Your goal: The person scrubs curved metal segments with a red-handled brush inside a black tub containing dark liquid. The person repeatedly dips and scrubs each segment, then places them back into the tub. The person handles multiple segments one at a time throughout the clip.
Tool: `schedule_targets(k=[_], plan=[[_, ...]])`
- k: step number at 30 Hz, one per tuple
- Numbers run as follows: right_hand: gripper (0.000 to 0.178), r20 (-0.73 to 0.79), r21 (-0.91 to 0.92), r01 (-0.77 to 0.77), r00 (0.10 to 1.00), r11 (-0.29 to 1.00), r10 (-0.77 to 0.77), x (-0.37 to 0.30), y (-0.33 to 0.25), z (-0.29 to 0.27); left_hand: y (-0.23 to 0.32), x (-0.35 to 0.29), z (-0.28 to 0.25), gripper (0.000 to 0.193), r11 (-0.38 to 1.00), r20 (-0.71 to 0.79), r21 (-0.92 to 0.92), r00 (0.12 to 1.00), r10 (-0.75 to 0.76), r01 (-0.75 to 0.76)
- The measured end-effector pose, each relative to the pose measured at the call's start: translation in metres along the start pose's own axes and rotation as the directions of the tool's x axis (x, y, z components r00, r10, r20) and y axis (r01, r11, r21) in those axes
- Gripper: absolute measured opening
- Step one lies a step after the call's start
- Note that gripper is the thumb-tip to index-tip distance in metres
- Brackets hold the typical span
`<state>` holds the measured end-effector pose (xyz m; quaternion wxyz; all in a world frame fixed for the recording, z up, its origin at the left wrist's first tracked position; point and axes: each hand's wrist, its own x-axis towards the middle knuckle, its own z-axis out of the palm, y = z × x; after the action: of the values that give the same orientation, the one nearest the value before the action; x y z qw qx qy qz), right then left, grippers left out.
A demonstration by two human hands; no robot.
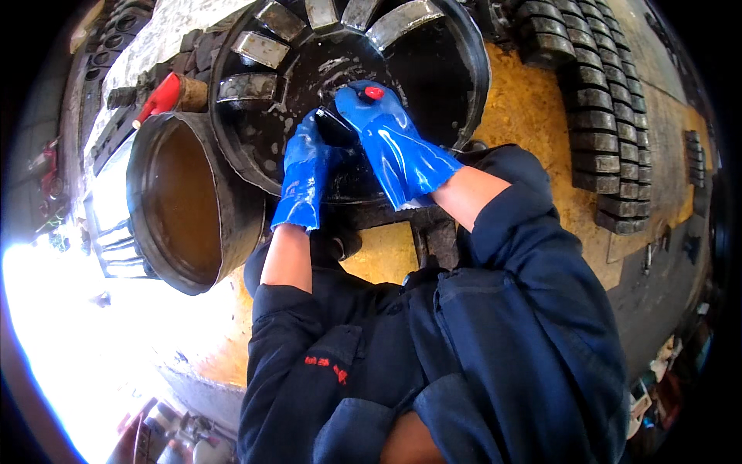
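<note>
Both my hands wear wet blue rubber gloves and are over a wide black basin (471, 100) with dark liquid in it. My left hand (304, 151) is closed around the near side of a dark, wet metal block (334, 124). From the right, my right hand (379, 116) lies against this block with curled fingers. A small red round end (374, 93) shows at the top of the right glove; what it belongs to is hidden in the grip. Several wet metal blocks (260, 49) stand spaced along the basin's far inner wall.
Left of the basin stands a bucket (182, 205) of brownish liquid. A red-handled tool (160, 102) lies behind it. Rows of stacked dark metal blocks (595, 116) line the right side on a yellowish board (518, 108). Loose hand tools (653, 251) lie farther right.
</note>
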<state>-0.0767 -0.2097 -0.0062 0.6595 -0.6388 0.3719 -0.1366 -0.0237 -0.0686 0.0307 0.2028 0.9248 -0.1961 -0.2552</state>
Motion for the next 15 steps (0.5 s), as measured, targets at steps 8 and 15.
schedule_targets(k=[8, 15], plan=[[0.033, 0.199, 0.192, -0.011, 0.98, 0.981, -0.028, -0.015, -0.013, -0.047, -0.039, -0.01, 0.017, 0.089, 0.996, -0.126, -0.038, 0.989, 0.073, -0.078], [0.038, 0.189, 0.145, -0.224, 0.962, 0.964, 0.195, -0.002, 0.014, -0.117, -0.002, -0.028, -0.003, 0.087, 0.999, 0.005, -0.03, 1.0, 0.023, -0.023]])
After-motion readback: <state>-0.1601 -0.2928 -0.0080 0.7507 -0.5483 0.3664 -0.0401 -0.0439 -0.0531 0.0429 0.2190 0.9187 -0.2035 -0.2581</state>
